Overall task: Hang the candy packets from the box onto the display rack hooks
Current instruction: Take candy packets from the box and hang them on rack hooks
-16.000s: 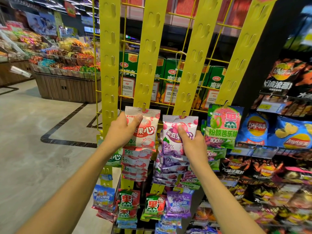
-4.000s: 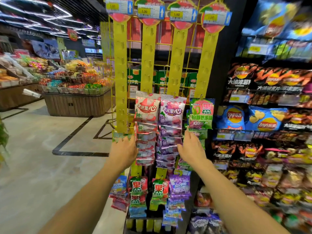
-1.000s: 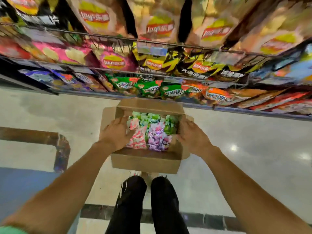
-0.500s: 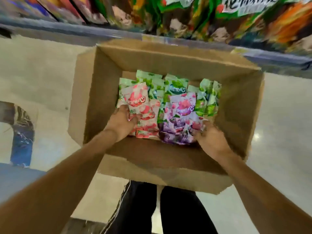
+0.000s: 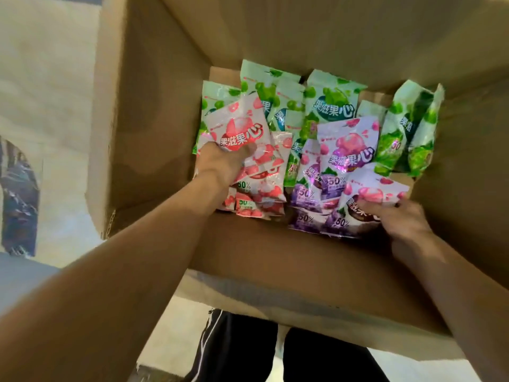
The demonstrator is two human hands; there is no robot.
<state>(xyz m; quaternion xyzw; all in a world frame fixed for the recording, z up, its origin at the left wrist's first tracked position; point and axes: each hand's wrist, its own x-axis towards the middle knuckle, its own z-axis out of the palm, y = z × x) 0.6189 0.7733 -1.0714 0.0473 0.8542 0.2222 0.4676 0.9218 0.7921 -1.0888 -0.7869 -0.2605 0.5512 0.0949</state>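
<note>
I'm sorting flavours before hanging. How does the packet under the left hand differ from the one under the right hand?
The red packet under the left hand shows pink-red fruit; the purple packet under the right hand shows purple tones. The red one lies at the box's left, the purple at its right. Both carry similar white lettering.

The glossy red-and-white strawberry candy packet (image 5: 237, 130) reads "果滋果心"; the shiny purple-and-white grape candy packet (image 5: 348, 146) and the pale green grape candy packet (image 5: 332, 103) carry the same words; "50%" shows on the lower red packet (image 5: 246, 202) and on the lower purple packets (image 5: 305, 195).
</note>
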